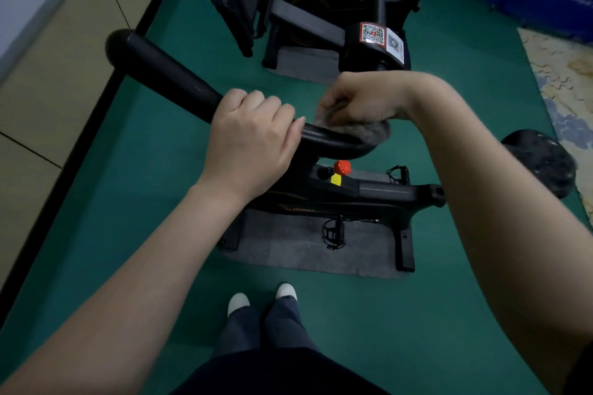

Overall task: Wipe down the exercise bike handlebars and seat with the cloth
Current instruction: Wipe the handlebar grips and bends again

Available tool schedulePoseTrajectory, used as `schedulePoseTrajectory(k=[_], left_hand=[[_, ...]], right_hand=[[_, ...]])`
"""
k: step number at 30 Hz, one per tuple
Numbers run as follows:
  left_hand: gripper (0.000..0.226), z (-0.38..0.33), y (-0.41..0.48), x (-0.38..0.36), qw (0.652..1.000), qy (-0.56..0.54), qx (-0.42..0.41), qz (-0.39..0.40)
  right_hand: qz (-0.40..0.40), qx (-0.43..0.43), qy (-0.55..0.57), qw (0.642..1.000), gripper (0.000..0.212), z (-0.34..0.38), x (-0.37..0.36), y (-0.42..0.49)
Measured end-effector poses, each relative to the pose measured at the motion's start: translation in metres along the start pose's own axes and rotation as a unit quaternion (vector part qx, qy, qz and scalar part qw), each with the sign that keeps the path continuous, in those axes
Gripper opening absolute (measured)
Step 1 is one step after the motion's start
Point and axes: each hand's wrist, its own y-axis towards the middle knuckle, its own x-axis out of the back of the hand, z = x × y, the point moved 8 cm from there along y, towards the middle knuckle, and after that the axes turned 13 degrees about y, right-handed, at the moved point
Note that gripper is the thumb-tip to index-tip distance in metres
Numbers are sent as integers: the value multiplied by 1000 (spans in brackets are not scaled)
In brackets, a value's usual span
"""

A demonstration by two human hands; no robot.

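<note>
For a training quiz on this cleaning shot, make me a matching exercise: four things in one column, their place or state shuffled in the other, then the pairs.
Things:
1. left hand
2. cloth
3. seat
4. red knob

Place or state:
A. on the frame, below the bend of the handlebar
B. off to the right, untouched
C. gripping the bare handlebar
D. bunched on the handlebar under the right hand

Pairs: 1-C, 2-D, 3-B, 4-A.

Left hand (253, 135) around black handlebar (167, 74), right hand (359, 102) with grey cloth (362, 131) on its bend
</note>
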Motion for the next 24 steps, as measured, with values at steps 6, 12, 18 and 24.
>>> schedulePoseTrajectory(k=[6, 12, 18, 24], left_hand=[[42, 0, -1, -1, 1000, -4, 6, 6], [42, 1, -1, -2, 1000, -8, 14, 0], [41, 1, -2, -2, 1000, 3, 17, -15], [42, 0, -3, -4, 1000, 6, 7, -18]], right_hand=[[-176, 37, 51, 982, 28, -7, 1, -17], [-639, 115, 123, 751, 20, -41, -39, -95], [-783, 46, 303, 541, 17, -53, -94, -100], [-735, -32, 549, 397, 21, -41, -143, -66]])
